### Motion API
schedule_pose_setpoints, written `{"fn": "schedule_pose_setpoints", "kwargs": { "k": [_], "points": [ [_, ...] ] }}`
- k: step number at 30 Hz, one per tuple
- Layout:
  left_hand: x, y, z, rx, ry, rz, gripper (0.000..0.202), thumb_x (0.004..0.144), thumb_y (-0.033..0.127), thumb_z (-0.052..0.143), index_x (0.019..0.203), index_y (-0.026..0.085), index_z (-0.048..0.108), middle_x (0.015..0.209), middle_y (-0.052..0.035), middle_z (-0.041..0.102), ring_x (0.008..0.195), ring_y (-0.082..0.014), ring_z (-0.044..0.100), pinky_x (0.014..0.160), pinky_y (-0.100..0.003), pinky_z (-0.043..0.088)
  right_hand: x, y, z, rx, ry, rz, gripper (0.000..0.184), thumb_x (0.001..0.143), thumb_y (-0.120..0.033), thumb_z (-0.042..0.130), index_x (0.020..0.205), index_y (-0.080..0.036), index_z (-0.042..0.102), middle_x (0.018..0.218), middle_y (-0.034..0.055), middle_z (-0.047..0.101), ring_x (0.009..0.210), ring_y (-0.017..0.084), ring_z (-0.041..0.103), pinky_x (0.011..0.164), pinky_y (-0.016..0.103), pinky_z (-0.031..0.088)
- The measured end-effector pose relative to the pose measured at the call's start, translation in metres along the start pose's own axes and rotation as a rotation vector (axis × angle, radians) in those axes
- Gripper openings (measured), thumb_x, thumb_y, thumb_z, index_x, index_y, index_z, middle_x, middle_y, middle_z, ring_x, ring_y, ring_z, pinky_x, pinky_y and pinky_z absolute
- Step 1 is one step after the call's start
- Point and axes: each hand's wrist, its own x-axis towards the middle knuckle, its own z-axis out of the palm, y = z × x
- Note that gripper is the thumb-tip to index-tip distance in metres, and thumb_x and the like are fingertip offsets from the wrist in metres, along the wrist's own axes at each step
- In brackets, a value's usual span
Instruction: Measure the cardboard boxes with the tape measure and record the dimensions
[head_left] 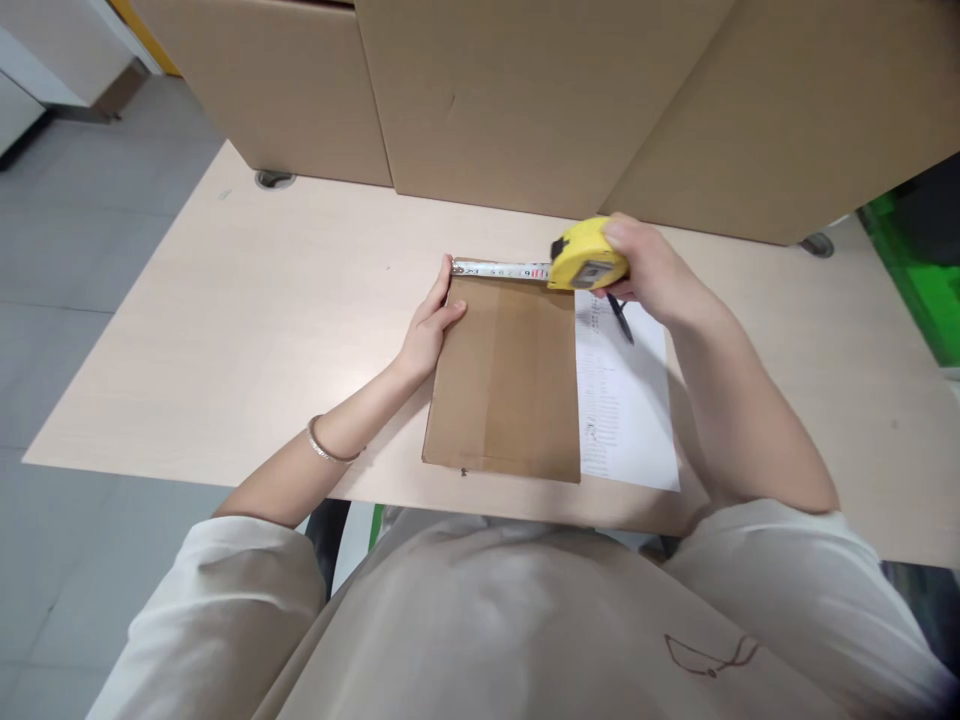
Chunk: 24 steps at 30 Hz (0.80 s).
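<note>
A flat brown cardboard piece (pixel 506 380) lies on the light wooden table (pixel 247 330) in front of me. My left hand (pixel 431 325) rests at its upper left corner, fingers pressed together on the end of a white measuring tape blade (pixel 499 270). The blade runs along the cardboard's far edge. My right hand (pixel 645 270) grips the yellow tape measure case (pixel 587 258) at the upper right corner. A black pen (pixel 621 318) sticks out under that hand, over a printed white sheet (pixel 622 400).
Large cardboard boxes (pixel 525 100) stand along the table's far side. A green crate (pixel 919 270) sits at the right. Grey floor shows on the left. A round cable grommet (pixel 274 179) is near the table's far left.
</note>
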Motion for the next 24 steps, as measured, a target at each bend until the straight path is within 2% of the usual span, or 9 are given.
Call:
{"fn": "schedule_pose_setpoints", "kwargs": {
  "k": [5,10,13,15,17,19,21,23,24],
  "points": [
    [0.0,0.003,0.001,0.001,0.01,0.026,0.118,0.09,0.061,0.085,0.195,0.03,0.039,0.208,-0.0014,0.03,0.198,-0.0409,0.01,0.16,-0.054,0.014,0.025,-0.037,0.051,-0.066,-0.19,-0.051,0.053,0.114,-0.068,0.079,0.088,-0.025,0.065,0.082,0.003,0.065,0.068,0.016,0.056,0.058,0.03,0.039],
    [-0.004,0.005,0.007,-0.065,-0.016,0.077,0.096,0.095,0.059,0.084,0.183,0.032,0.056,0.196,-0.0068,0.057,0.188,-0.0432,0.041,0.155,-0.057,0.032,0.06,-0.048,0.085,-0.124,-0.331,-0.02,0.059,0.108,-0.075,0.083,0.082,-0.027,0.062,0.067,0.0014,0.057,0.056,0.016,0.047,0.05,0.033,0.033],
    [-0.002,0.0,0.01,-0.088,-0.027,0.128,0.09,0.096,0.062,0.086,0.177,0.032,0.061,0.189,-0.0091,0.064,0.183,-0.0441,0.048,0.153,-0.058,0.035,0.071,-0.049,0.095,-0.118,-0.358,-0.005,0.057,0.105,-0.077,0.085,0.085,-0.027,0.065,0.065,0.0012,0.057,0.054,0.017,0.05,0.049,0.033,0.035],
    [0.002,-0.006,0.01,-0.078,-0.028,0.136,0.091,0.097,0.065,0.085,0.178,0.034,0.058,0.193,-0.0092,0.057,0.186,-0.0441,0.043,0.154,-0.059,0.033,0.071,-0.049,0.095,-0.094,-0.366,-0.001,0.057,0.103,-0.079,0.086,0.088,-0.027,0.067,0.066,0.0018,0.058,0.055,0.019,0.054,0.049,0.033,0.038],
    [0.005,-0.008,0.006,-0.037,-0.007,0.082,0.099,0.096,0.068,0.086,0.184,0.038,0.051,0.202,-0.0069,0.044,0.194,-0.0434,0.027,0.157,-0.061,0.025,0.069,-0.047,0.089,-0.032,-0.356,-0.013,0.058,0.102,-0.083,0.083,0.091,-0.028,0.068,0.069,0.0032,0.063,0.058,0.02,0.059,0.05,0.033,0.044],
    [0.001,-0.003,-0.004,0.027,0.045,-0.017,0.109,0.096,0.072,0.087,0.19,0.04,0.042,0.21,-0.0047,0.026,0.198,-0.042,0.006,0.159,-0.062,0.012,0.068,-0.041,0.076,0.058,-0.305,-0.048,0.06,0.102,-0.088,0.078,0.095,-0.029,0.07,0.075,0.0046,0.069,0.064,0.023,0.067,0.054,0.034,0.053],
    [-0.015,0.009,-0.02,0.11,0.052,-0.08,0.113,0.1,0.078,0.086,0.194,0.041,0.036,0.213,-0.0044,0.013,0.198,-0.0421,-0.005,0.159,-0.065,0.002,0.067,-0.033,0.057,0.139,-0.206,-0.099,0.06,0.103,-0.089,0.073,0.1,-0.03,0.072,0.083,0.0056,0.074,0.073,0.025,0.074,0.063,0.035,0.064],
    [-0.042,0.024,-0.038,0.228,-0.085,-0.02,0.113,0.102,0.083,0.086,0.196,0.047,0.033,0.213,-0.0021,0.011,0.197,-0.0448,-0.004,0.158,-0.072,0.003,0.069,-0.02,0.039,0.192,-0.102,-0.136,0.055,0.104,-0.085,0.073,0.106,-0.031,0.073,0.094,0.006,0.08,0.085,0.027,0.081,0.076,0.037,0.071],
    [-0.058,0.03,-0.046,0.296,-0.204,0.048,0.123,0.096,0.084,0.092,0.197,0.051,0.03,0.213,-0.0004,0.01,0.197,-0.0472,-0.003,0.158,-0.075,0.005,0.069,-0.013,0.031,0.206,-0.062,-0.134,0.052,0.104,-0.083,0.074,0.11,-0.031,0.074,0.099,0.0057,0.082,0.091,0.027,0.083,0.081,0.037,0.073]
  ]
}}
